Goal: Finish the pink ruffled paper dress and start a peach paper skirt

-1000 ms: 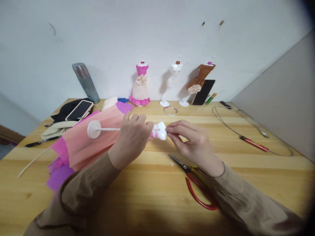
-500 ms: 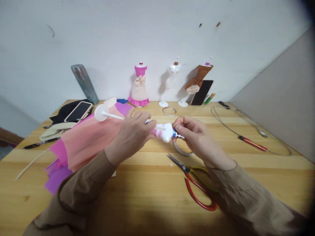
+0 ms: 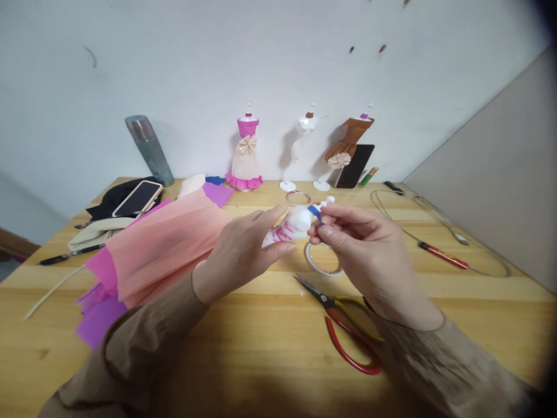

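My left hand grips a small white doll-size mannequin by its lower part, over the middle of the wooden table. The mannequin's torso carries pink stripes and a blue band at the neck. Its stand and base are hidden behind my left hand. My right hand pinches the mannequin's neck end with thumb and forefinger. A ring of clear tape lies flat on the table just below both hands.
Red-handled scissors lie near my right wrist. Peach, pink and purple crepe sheets spread to the left. A phone, a flask, three dressed or bare mannequins and a wire loop with a red tool line the back and right.
The mannequin has swung from lying sideways to pointing away and up; its round base went out of sight behind my left hand. My right hand rose with the neck end, uncovering the tape ring.
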### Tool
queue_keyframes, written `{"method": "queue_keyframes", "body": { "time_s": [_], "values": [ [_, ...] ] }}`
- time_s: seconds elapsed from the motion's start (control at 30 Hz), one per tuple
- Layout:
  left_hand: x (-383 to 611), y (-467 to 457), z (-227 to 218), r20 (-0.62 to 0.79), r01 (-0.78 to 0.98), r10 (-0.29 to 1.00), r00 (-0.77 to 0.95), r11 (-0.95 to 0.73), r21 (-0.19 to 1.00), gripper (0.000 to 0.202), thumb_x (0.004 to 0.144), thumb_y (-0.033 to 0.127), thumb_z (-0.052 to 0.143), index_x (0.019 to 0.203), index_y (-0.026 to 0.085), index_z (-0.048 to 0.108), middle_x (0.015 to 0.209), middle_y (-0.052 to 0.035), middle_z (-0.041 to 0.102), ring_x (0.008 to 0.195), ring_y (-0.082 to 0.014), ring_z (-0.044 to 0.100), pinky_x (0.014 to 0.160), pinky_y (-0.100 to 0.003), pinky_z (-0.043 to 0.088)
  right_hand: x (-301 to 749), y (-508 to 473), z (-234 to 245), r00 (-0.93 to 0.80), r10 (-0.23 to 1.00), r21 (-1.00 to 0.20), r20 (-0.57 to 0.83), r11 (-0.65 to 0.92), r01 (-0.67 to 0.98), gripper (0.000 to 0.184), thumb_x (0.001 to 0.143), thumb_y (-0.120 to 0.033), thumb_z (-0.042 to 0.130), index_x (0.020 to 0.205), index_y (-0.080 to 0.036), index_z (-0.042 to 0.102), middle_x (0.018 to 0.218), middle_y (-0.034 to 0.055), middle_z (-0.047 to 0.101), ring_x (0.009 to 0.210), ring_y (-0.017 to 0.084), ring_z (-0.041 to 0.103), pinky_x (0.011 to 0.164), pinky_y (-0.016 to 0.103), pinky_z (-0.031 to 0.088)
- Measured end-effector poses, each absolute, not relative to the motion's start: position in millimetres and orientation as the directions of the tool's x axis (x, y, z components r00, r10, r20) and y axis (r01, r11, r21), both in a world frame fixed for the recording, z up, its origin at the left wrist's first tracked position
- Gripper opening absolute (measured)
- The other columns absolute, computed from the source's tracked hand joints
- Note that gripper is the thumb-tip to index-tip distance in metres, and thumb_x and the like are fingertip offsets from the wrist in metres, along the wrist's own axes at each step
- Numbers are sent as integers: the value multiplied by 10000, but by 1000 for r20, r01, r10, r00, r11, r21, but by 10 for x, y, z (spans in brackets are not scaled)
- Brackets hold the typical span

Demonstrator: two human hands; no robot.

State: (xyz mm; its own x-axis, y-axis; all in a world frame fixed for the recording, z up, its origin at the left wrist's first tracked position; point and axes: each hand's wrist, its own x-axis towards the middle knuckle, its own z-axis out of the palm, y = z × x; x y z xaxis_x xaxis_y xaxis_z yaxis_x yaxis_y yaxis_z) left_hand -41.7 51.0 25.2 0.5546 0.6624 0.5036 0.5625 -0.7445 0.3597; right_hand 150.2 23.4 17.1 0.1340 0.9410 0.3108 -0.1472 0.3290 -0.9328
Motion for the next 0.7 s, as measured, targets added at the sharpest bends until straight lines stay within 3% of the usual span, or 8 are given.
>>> {"method": "queue_keyframes", "body": {
  "time_s": [0.1,0.2,0.33,0.43,0.53,0.6,0.7],
  "values": [
    [-426,518,223,626,707,595,504,-701,98,318,856,351,639,1106,156,611,838,-55,653,759,-200,591,656,-309,435,1527,230,189,71,966,-955,249,257,-148,187,688,-294,815,840,-248,715,672,-20,670,569,131,637,571,285,557],
    [-450,541,206,753,773,423,504,-609,-176,250,879,308,609,1078,157,623,846,-80,638,769,-214,560,664,-335,412,1532,241,221,-52,985,-970,167,155,-189,201,743,-386,764,719,-214,663,577,-15,608,497,118,564,476,253,476],
    [-464,551,207,813,791,280,510,-525,-316,241,876,218,599,1113,173,610,921,-92,637,836,-219,541,781,-372,428,1505,226,222,-72,991,-971,111,92,-221,351,812,-430,678,598,-184,549,524,-27,495,429,92,464,388,227,332],
    [-464,565,204,820,789,249,515,-510,-341,236,872,160,584,1105,184,614,972,-97,639,912,-228,540,892,-413,420,1497,191,188,51,981,-973,186,191,-129,390,877,-384,608,555,-188,504,470,-38,439,409,84,405,385,229,283],
    [-472,595,201,806,775,280,521,-550,-310,233,869,169,590,1099,183,625,989,-101,639,927,-231,545,920,-433,416,1531,177,168,185,914,-931,360,365,10,422,922,-352,556,535,-199,489,459,-36,435,419,93,408,400,245,292],
    [-482,610,216,803,758,342,489,-621,-197,250,864,220,610,1111,181,631,975,-97,640,907,-228,553,860,-407,439,1582,195,179,225,851,-880,475,460,118,415,929,-347,556,543,-204,506,477,-30,466,444,101,432,434,259,326],
    [-500,606,274,802,664,462,379,-740,113,294,851,271,629,1135,194,633,938,-62,651,872,-203,571,768,-345,462,1682,248,232,209,800,-819,562,503,277,310,901,-320,606,613,-215,564,560,-16,554,512,114,485,503,273,383]
  ]
}}
